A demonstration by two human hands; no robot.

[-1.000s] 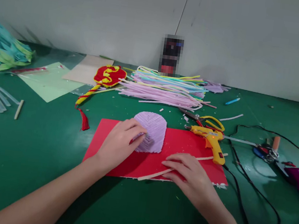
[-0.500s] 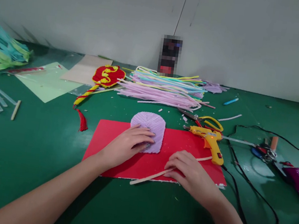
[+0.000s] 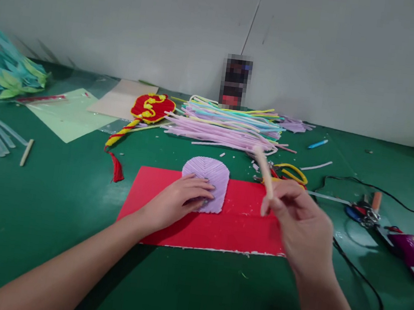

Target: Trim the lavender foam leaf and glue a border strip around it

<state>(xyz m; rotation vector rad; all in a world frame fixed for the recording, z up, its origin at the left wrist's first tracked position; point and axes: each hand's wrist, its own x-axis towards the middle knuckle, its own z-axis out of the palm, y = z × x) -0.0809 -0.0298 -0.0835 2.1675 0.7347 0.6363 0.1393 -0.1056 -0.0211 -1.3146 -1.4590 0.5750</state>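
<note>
My left hand (image 3: 178,202) lies flat with fingers stretched on the lower part of a lilac ribbed fan shape (image 3: 206,174), which sits on a red sheet (image 3: 236,224). My right hand (image 3: 299,221) is raised above the sheet's right end, pinched on a thin wooden stick (image 3: 264,172) that points up and away. The hand hides most of the yellow glue gun behind it.
A pile of pastel pipe cleaners (image 3: 226,124) lies behind the sheet, with a red and yellow tasselled ornament (image 3: 148,110) to its left. Yellow-handled scissors (image 3: 291,173), black cable (image 3: 358,274), pliers (image 3: 363,214) and a purple tool (image 3: 412,250) lie at right. Teal paper pieces (image 3: 6,72) at far left.
My right hand has lifted the wooden stick off the red sheet and swung it upright. My left hand has stayed on the lilac shape.
</note>
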